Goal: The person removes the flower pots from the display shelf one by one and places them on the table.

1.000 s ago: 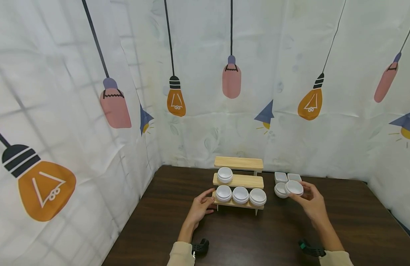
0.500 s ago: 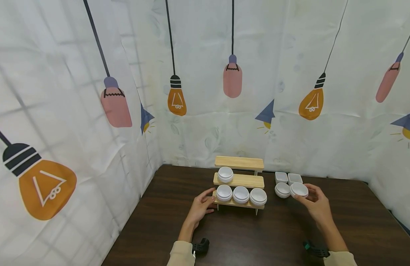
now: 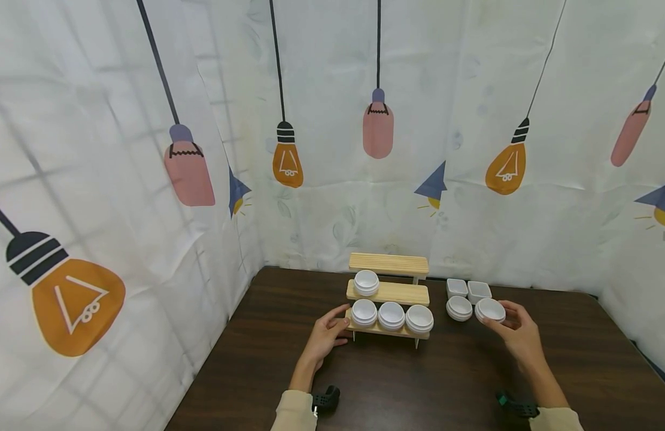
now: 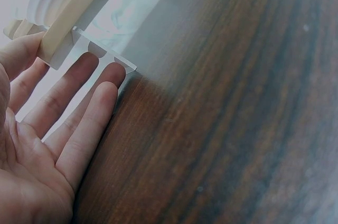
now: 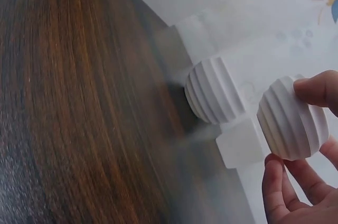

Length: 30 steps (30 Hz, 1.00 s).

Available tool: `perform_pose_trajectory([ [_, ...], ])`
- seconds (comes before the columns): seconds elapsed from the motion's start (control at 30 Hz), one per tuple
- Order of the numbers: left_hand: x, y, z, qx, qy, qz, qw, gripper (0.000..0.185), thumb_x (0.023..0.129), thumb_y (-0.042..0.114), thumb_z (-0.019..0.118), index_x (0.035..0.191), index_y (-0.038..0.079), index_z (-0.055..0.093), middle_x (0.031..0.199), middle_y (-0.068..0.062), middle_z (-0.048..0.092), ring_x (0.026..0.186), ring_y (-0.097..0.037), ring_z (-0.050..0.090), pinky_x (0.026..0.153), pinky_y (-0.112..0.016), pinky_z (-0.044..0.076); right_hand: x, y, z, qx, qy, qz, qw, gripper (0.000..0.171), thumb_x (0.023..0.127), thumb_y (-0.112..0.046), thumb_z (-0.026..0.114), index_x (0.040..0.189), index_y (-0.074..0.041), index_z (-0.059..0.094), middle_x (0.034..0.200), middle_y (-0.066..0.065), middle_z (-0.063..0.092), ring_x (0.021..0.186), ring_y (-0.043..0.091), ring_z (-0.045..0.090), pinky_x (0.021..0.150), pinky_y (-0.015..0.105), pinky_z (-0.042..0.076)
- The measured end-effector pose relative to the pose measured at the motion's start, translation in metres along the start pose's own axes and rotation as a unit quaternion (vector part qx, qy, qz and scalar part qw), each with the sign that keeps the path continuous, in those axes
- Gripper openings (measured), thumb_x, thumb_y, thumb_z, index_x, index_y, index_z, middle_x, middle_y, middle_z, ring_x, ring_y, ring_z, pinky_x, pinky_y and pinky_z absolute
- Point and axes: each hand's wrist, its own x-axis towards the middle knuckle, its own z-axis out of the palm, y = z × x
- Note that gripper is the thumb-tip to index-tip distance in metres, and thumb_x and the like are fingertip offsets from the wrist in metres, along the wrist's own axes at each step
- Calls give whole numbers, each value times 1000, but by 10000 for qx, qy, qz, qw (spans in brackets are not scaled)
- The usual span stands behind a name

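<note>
A three-tier wooden shelf (image 3: pixel 388 293) stands on the dark table (image 3: pixel 407 383). One white ribbed bowl (image 3: pixel 366 282) sits on its middle tier, and three more (image 3: pixel 391 315) line the bottom tier. My left hand (image 3: pixel 332 326) rests with straight fingers (image 4: pixel 79 92) against the left end of the bottom tier (image 4: pixel 66 31). To the right of the shelf my right hand (image 3: pixel 506 320) pinches a white ribbed bowl (image 3: pixel 490 310) (image 5: pixel 290 121) between thumb and fingers, just above the table. Another round bowl (image 3: pixel 459 308) (image 5: pixel 214 92) stands on the table just left of the held one.
Two square white dishes (image 3: pixel 457 288) (image 3: pixel 479 291) stand behind the round bowls, near the back curtain. The shelf's top tier (image 3: pixel 388 263) carries nothing. White curtains printed with light bulbs close in the left, back and right sides of the table.
My right hand has carried its bowl to the right and slightly down, off the other round bowl. The left hand has stayed at the shelf's end.
</note>
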Motion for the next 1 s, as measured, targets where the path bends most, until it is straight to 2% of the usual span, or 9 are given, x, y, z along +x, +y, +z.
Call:
perform_pose_trajectory([
  [0.13,2,-2,-1,26,20,-18,10000,50,103,33,62,150,18,53,120,-11,72,102,-22,72,83,-38,62,1,3,-1,-21,-37,59,10000,72,91,-35,79,148,-6,44,134,13,52,86,-13,50,70,14,46],
  [0.33,1,-3,0,42,11,-16,10000,49,103,33,62,150,19,53,121,-10,72,103,-23,72,83,-37,62,3,4,-3,9,-91,237,9997,75,91,-35,79,150,-6,41,143,19,49,86,-14,47,70,13,45],
  [0.6,1,-3,0,68,-21,48,10000,51,104,33,61,151,15,52,121,-13,72,101,-21,72,83,-38,62,6,8,-4,-52,-148,369,9992,77,92,-37,78,152,-7,40,146,21,47,86,-14,46,70,14,45],
  [0.77,1,-4,-1,68,31,17,10000,51,103,33,62,150,17,53,120,-13,72,100,-18,71,82,-38,62,10,13,-2,-29,-128,377,9992,77,91,-36,79,151,-7,41,144,20,49,84,-17,47,70,14,46],
  [1.0,3,-5,0,7,44,-42,10000,49,103,34,63,149,20,55,120,-11,72,99,-18,72,83,-37,62,15,14,0,-103,-130,451,9988,76,91,-36,79,150,-6,41,144,21,49,86,-13,46,70,13,45],
])
